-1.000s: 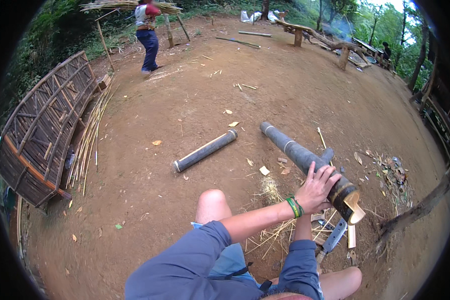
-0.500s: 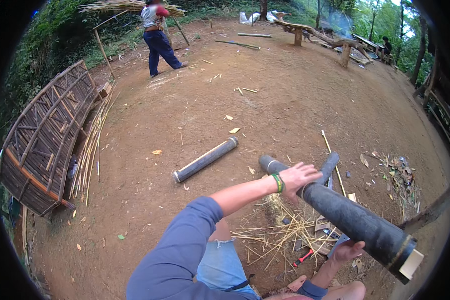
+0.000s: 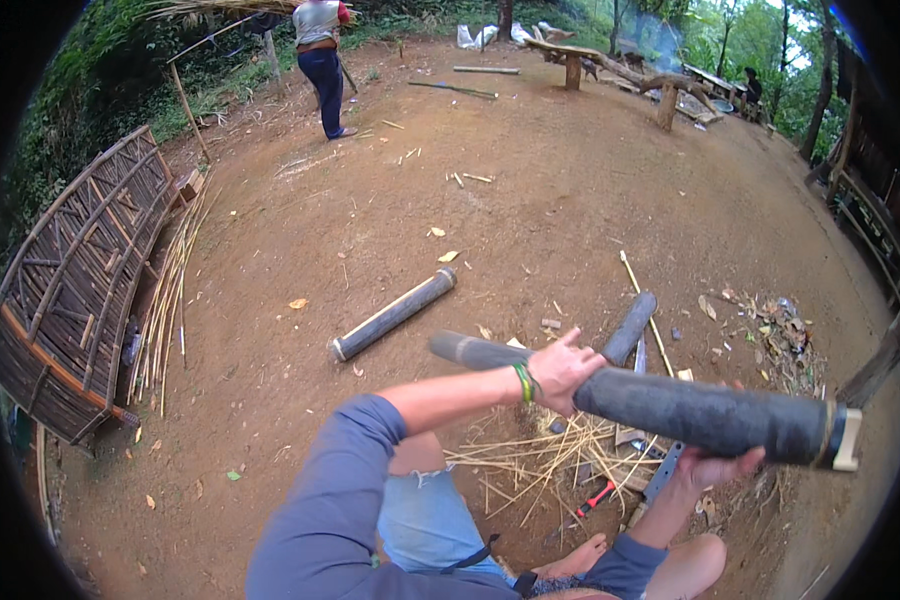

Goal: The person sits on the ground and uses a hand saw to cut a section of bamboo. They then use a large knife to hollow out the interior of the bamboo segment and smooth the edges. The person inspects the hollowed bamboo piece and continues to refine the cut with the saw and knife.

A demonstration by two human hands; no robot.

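bare brown dirt (image 3: 570, 200) fills the yard, with green trees at the far edge and a rough wooden bench (image 3: 610, 70) near the top. nothing like a package, label or sign can be made out; the white bundle (image 3: 470, 36) far off is too small to tell. a big woven bamboo panel (image 3: 70, 290) leans at the left, with thin bamboo strips (image 3: 170, 290) lying along its foot.

the left hand (image 3: 562, 370) is clenched over the top of a long dark bamboo pole (image 3: 700, 412), held almost level above the ground in front of the knees. the right hand (image 3: 715, 465) cups the pole from below, fingers curled up around it.

under the pole lie pale bamboo splinters (image 3: 530, 460), a blade (image 3: 662, 472) and a red-handled tool (image 3: 598, 496). two shorter bamboo pieces rest on the dirt, one (image 3: 394, 314) to the left, one (image 3: 630, 328) just behind the pole. another person (image 3: 320, 60) stands well away at the top.
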